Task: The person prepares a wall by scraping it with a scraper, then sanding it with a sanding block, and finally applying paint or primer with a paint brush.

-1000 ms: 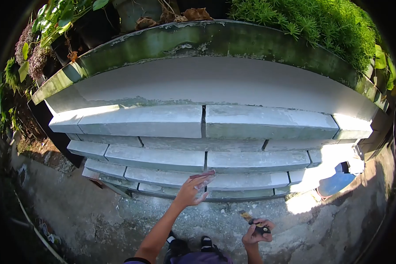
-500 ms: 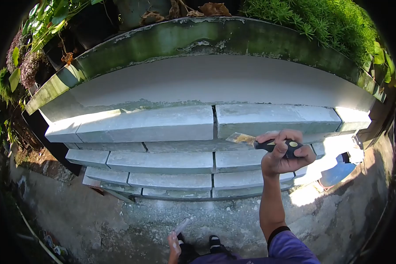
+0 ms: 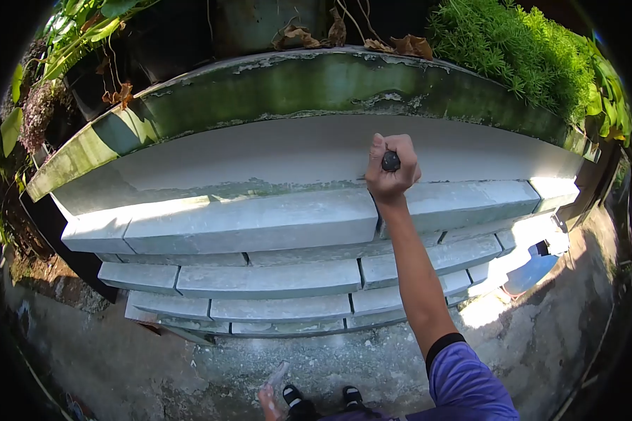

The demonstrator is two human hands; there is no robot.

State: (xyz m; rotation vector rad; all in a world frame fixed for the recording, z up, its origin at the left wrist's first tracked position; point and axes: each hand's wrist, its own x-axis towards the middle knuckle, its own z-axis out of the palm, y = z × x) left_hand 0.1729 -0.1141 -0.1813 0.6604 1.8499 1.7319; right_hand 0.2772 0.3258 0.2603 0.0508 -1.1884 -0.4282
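My right hand [image 3: 393,179] was out in front of me, its fingers curled tight round the handle of the scraper [image 3: 391,161], whose butt end faced up at me. The scraper stood over the back of the top row, by the gap [image 3: 379,223] between the left block [image 3: 253,221] and the right block [image 3: 470,200]; my fist hid most of the blade, so I could not tell what it touched. My left hand [image 3: 269,401] hung low near my feet, the fingers pale and pointing forward; I could not tell whether they pinched anything.

Just beyond my fist the white wall [image 3: 260,158] closed off the way forward, and above it the mossy ledge [image 3: 260,98] jutted out as a roof over that space. Dead leaves [image 3: 411,46] lay along its top, with a green plant [image 3: 519,59] spilling over its right part.

Nearer me, the lower blocks [image 3: 267,278] stepped down to the floor [image 3: 189,372], their front edges free. A blue tub [image 3: 530,275] sat by their right end, in the sun. To the left the floor lay open, and between my two hands there was plenty of clear air.
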